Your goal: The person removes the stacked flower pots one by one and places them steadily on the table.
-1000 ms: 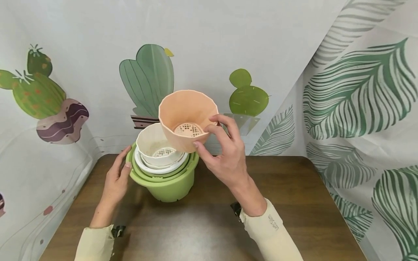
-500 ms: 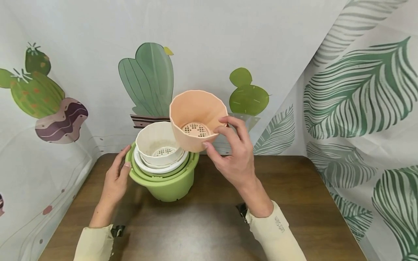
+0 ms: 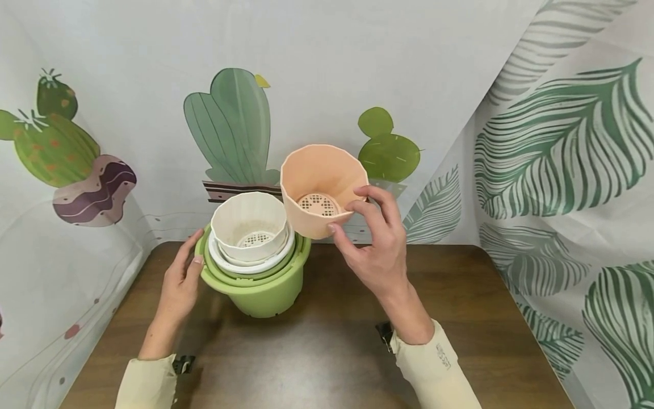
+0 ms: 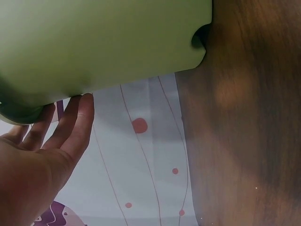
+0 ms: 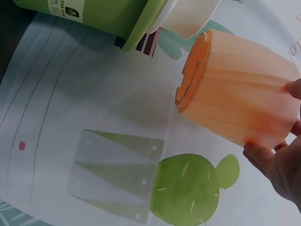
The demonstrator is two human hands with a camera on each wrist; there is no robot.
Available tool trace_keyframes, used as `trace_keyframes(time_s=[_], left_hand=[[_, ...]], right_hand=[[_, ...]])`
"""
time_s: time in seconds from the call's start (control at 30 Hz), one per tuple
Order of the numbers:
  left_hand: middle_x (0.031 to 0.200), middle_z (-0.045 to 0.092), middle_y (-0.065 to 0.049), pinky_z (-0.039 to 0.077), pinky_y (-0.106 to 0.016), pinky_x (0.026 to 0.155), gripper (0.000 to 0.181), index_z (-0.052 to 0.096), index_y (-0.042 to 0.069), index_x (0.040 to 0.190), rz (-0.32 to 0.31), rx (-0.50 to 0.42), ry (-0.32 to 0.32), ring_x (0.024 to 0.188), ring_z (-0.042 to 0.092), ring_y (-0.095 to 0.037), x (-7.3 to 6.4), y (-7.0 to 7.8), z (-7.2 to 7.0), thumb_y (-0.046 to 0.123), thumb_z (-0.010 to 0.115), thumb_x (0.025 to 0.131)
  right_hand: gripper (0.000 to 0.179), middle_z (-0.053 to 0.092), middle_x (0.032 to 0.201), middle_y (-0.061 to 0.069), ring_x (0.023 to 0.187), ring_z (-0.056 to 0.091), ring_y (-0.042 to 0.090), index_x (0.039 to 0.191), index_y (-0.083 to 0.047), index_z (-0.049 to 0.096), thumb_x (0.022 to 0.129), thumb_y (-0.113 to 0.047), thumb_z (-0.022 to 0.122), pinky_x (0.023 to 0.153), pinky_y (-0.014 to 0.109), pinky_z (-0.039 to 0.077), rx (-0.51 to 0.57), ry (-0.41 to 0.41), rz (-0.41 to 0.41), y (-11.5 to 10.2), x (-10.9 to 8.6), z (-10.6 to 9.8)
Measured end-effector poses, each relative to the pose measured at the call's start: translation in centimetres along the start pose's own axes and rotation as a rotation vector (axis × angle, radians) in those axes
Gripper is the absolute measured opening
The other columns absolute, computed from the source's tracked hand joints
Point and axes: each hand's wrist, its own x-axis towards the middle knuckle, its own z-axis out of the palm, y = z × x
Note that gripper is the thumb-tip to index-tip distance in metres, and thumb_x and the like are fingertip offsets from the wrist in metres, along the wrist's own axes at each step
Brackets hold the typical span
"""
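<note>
The right hand pinched the wall of the peach pot aloft, just right of the white pot; the left hand lay spread against the green pot. Unstacking seemed in hand; next probably called for lowering onto the surface.

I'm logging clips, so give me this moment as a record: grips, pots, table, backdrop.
Left grip: touching the left side of the outer green pot
Right grip: pinching peach pot at its rim
Peach pot: in the air, right of cream pot
Cream pot: nested on top, white rim around it
Table: brown wood
Backdrop: cactus prints, leaf prints
</note>
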Motion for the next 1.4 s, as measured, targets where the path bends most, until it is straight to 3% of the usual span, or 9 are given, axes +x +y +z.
trace_keyframes(time_s=[0.47, 0.7, 1.4], left_hand=[[0.167, 0.043, -0.006, 0.039, -0.007, 0.105, 0.051, 0.041, 0.025, 0.165, 0.006, 0.01, -0.008, 0.141, 0.047, 0.0, 0.0, -0.1, -0.1, 0.016, 0.046, 0.115], [0.167, 0.042, -0.005, 0.039, -0.008, 0.106, 0.051, 0.042, 0.025, 0.165, 0.013, 0.012, -0.005, 0.142, 0.046, 0.001, 0.4, -0.2, 0.0, 0.017, 0.046, 0.114], [0.167, 0.042, -0.006, 0.038, -0.008, 0.107, 0.052, 0.042, 0.024, 0.165, 0.009, 0.014, -0.001, 0.142, 0.045, 0.002, 0.1, -0.3, 0.0, 0.015, 0.046, 0.114]], right_hand=[[0.027, 0.064, 0.126, 0.021, 0.12, 0.062, 0.035, 0.101, -0.001, 0.07, 0.086, -0.019, 0.083, 0.103, 0.038, 0.05, -0.046, -0.011, 0.032, 1.4, -1.5, -0.6], [0.026, 0.064, 0.125, 0.021, 0.12, 0.061, 0.035, 0.099, -0.001, 0.071, 0.085, -0.018, 0.084, 0.104, 0.043, 0.05, -0.065, -0.015, 0.049, 2.1, -2.2, -0.8], [0.026, 0.063, 0.125, 0.019, 0.12, 0.06, 0.033, 0.099, -0.003, 0.071, 0.086, -0.018, 0.087, 0.103, 0.029, 0.047, -0.125, -0.096, 0.111, 4.1, -5.4, -1.3]])
